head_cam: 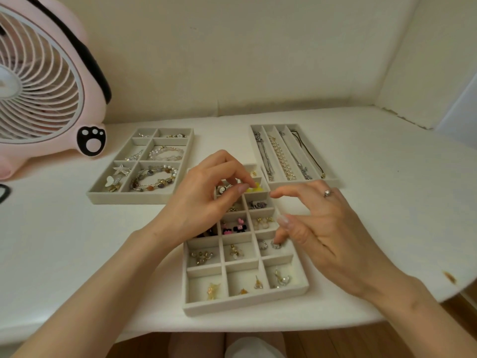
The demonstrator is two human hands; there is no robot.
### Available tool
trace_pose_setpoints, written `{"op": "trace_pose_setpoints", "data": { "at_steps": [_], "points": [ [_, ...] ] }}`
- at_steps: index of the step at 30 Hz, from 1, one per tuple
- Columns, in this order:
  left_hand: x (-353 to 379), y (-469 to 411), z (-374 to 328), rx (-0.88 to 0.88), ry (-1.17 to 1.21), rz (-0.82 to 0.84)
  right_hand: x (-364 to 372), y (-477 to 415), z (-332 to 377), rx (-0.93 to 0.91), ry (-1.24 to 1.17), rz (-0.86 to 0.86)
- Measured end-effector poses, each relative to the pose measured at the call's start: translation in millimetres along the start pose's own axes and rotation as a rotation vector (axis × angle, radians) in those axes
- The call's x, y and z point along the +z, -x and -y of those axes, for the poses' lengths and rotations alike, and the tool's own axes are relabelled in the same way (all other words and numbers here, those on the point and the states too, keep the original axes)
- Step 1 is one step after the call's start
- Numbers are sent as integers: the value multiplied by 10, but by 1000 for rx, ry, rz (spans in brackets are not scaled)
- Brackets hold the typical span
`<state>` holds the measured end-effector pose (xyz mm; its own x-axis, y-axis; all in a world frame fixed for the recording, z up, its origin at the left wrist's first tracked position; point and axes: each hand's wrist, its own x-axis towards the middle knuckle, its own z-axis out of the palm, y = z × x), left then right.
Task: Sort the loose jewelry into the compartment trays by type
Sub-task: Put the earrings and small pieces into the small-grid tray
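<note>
A grey grid tray (pixel 246 304) with many small compartments of earrings lies in front of me. My left hand (pixel 204 200) hovers over its far part, thumb and forefinger pinched at a yellow earring (pixel 255 189) in a right-hand compartment. My right hand (pixel 322 228), wearing a ring, is over the tray's right edge with fingers apart and nothing held; one fingertip dips toward the silver hoop earrings (pixel 263 244). A bracelet tray (pixel 103 196) lies at the back left, and a necklace tray (pixel 304 180) with long slots at the back right.
A pink fan (pixel 46 81) stands at the far left on the white table (pixel 387 202). A dark object (pixel 4 193) peeks in at the left edge. Walls close off the back and right. The table's front edge curves away at the right.
</note>
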<state>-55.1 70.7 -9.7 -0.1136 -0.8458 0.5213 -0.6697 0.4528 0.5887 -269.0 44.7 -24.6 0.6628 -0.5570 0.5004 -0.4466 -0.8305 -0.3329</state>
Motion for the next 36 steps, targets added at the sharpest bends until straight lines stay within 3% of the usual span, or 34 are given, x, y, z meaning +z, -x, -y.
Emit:
{"op": "trace_pose_setpoints", "data": {
  "at_steps": [16, 21, 27, 31, 36],
  "points": [
    [-30, -10, -25, -15, 2, -48, -25, -90, 110, -27, -138, -26],
    [-76, -22, 3, -87, 48, -189, 16, -289, 269, -91, -75, 168],
    [-126, -32, -47, -147, 30, -161, 61, -409, 385, -141, 10, 320],
    [-172, 18, -110, -159, 8, -118, 44, -403, 403, -88, -12, 355],
    [-231, 188, -150, -181, -33, 36, -157, -399, 357, 172, -384, 284]
  ]
}}
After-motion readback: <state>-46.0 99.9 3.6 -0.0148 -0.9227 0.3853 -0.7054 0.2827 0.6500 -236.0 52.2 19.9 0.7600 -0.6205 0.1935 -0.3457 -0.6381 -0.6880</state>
